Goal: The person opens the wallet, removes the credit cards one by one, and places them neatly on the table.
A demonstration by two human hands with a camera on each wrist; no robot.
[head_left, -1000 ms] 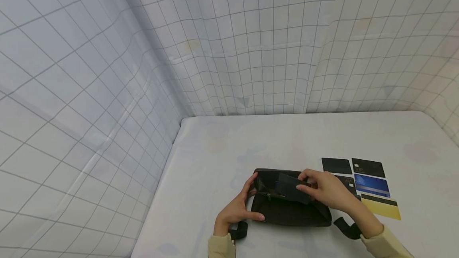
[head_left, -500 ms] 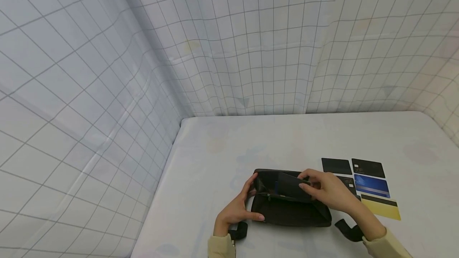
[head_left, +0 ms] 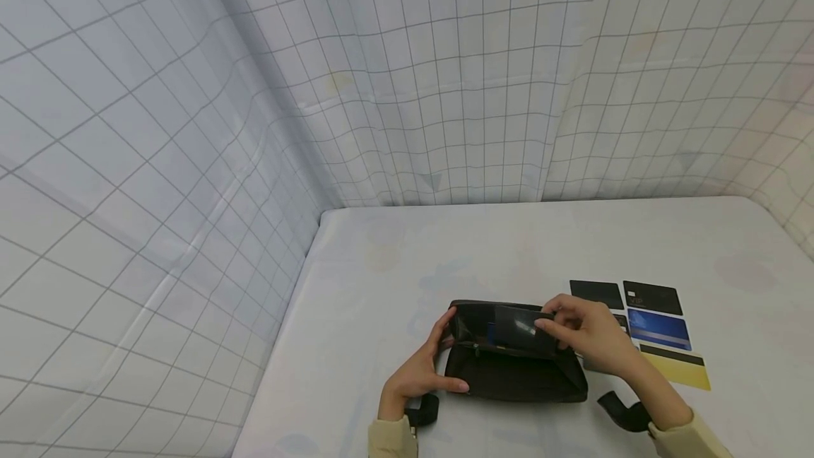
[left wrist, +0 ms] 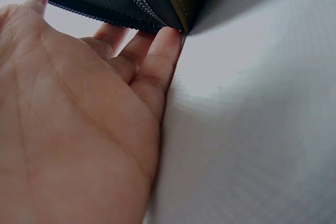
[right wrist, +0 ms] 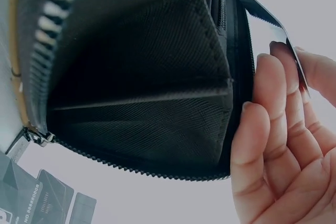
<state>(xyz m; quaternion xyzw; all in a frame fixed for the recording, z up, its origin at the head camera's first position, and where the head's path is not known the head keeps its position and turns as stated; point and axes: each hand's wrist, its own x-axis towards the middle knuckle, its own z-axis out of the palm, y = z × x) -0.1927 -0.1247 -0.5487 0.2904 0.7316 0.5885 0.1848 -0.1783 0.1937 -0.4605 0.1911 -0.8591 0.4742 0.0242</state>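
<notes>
A black zip wallet [head_left: 516, 379] lies spread open on the table, its inner pockets showing. At its left end my left hand [head_left: 416, 372] holds it, thumb on the near flap and fingers at the far edge; the left wrist view shows fingertips against the zipped edge [left wrist: 139, 1]. My right hand [head_left: 594, 336] pinches a dark card [head_left: 516, 327] by its right end, between thumb and fingers. The card's left part is at the wallet's far compartment; how deep it sits I cannot tell. A bit of blue [head_left: 491, 333] shows beside it.
Right of the wallet, flat cards lie in rows: a plain dark card [head_left: 596, 293], a black VIP card [head_left: 653, 297], a blue card [head_left: 659, 329] and a gold card [head_left: 675, 367]. My right hand partly covers others. A white gridded curtain [head_left: 432, 90] stands behind the table.
My right hand has shifted slightly right and away from me. The dark card has turned to lie more level and now catches a glint. The left hand and wallet stay put.
</notes>
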